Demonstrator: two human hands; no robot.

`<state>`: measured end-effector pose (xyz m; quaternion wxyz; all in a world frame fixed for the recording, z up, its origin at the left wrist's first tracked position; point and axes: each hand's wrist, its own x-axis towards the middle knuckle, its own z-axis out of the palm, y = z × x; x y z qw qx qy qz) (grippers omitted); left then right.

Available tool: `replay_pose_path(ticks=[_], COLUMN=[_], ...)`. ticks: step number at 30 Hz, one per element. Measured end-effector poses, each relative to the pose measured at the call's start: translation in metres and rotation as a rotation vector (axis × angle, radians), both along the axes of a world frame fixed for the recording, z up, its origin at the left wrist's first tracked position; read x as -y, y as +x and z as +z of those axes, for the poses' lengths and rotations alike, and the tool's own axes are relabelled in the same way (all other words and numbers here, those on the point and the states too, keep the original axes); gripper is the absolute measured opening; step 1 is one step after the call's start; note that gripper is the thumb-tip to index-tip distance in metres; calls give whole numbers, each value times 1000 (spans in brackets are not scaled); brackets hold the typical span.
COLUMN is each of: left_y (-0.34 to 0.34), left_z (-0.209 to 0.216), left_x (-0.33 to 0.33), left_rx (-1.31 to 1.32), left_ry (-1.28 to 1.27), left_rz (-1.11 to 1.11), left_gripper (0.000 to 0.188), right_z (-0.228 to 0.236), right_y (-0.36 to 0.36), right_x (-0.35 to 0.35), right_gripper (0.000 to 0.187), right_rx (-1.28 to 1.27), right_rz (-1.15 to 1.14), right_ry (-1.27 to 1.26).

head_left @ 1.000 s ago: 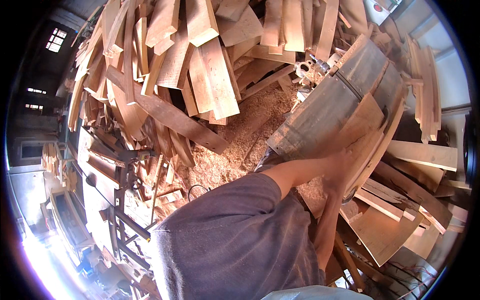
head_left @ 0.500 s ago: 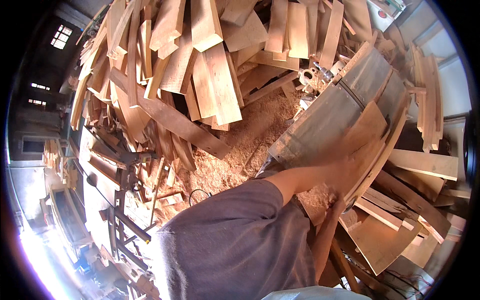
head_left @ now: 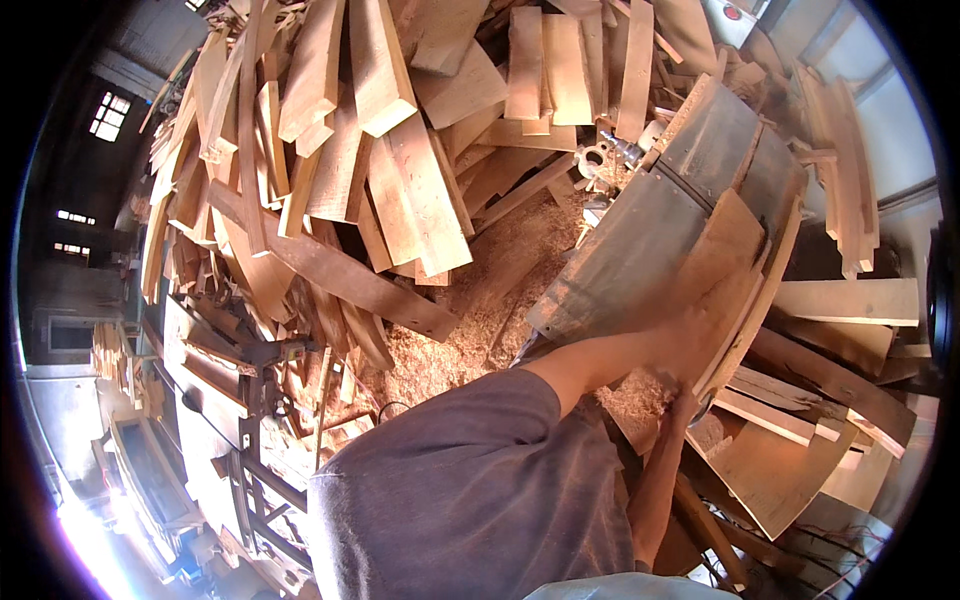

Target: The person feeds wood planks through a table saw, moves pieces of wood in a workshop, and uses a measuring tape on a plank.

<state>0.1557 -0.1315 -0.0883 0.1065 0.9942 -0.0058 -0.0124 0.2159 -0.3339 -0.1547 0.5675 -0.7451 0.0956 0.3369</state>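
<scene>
A flat wooden board (head_left: 728,240) lies on the grey metal bed of a woodworking machine (head_left: 620,250), against a long upright wooden strip (head_left: 775,268) at its right. My left hand (head_left: 682,338) reaches across to the board's nearer part; it is blurred, and its fingers cannot be made out. My right hand (head_left: 684,398) is low at the board's near end, beside a heap of shavings (head_left: 638,394). Its fingers are mostly hidden, so its grip does not show clearly.
A large pile of rough planks (head_left: 400,190) fills the far left. Sawdust (head_left: 440,355) covers the floor between pile and machine. More boards (head_left: 780,475) lean and lie at the right. A metal chuck-like part (head_left: 622,150) sits at the machine's far left edge.
The view has shifted slightly, so the plank pile sits lower and further left. Both hands remain at the near part of the board, with little visible movement along the machine.
</scene>
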Motion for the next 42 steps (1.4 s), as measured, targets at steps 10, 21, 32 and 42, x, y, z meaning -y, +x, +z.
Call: replay_pose_path(ticks=[10, 21, 32, 42], left_y=[-3, -7, 27, 29], left_z=[79, 62, -9, 14], left_x=[-7, -29, -28, -38], left_rx=[-132, -141, 12, 16], left_ry=[-139, -40, 15, 101], left_rz=[-4, -8, -41, -67], left_gripper=[71, 80, 89, 83], right_z=[2, 10, 9, 17], right_y=[10, 1, 12, 12], right_x=[3, -28, -34, -47], right_gripper=[30, 35, 31, 35], right_rx=[66, 56, -10, 42], right_rz=[-28, -20, -78, -99], right_ry=[-48, 16, 58, 94])
